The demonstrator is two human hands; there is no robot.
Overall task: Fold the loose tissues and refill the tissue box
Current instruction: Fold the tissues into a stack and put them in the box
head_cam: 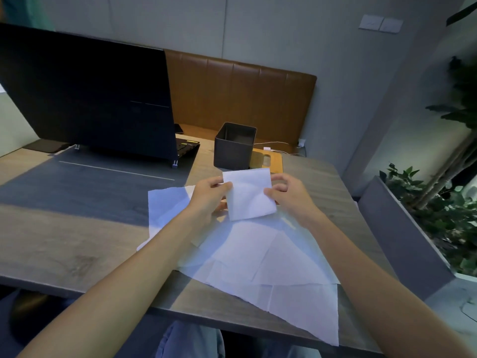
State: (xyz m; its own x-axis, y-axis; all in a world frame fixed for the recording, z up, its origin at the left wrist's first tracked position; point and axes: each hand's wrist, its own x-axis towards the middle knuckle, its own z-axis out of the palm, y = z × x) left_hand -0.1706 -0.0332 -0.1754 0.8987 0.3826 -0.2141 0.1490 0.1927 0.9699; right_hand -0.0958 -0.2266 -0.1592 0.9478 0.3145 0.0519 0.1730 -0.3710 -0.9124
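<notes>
Loose tissues (pixel 258 259), spread flat over the near table (pixel 64 241) edge; above them one folded tissue (pixel 249 193), squarish, pinched at its side edges by left hand (pixel 209 195) and right hand (pixel 286 195); straight beyond, open-topped tissue box (pixel 235 146), about equally near both hands, laptop (pixel 90 99) well left.

The left hand (pixel 210 196) and right hand (pixel 289 195) are bare, and so are both forearms right to the picture's edge. At six o'clock, pale blue trousers (pixel 191 342) cover the legs.
</notes>
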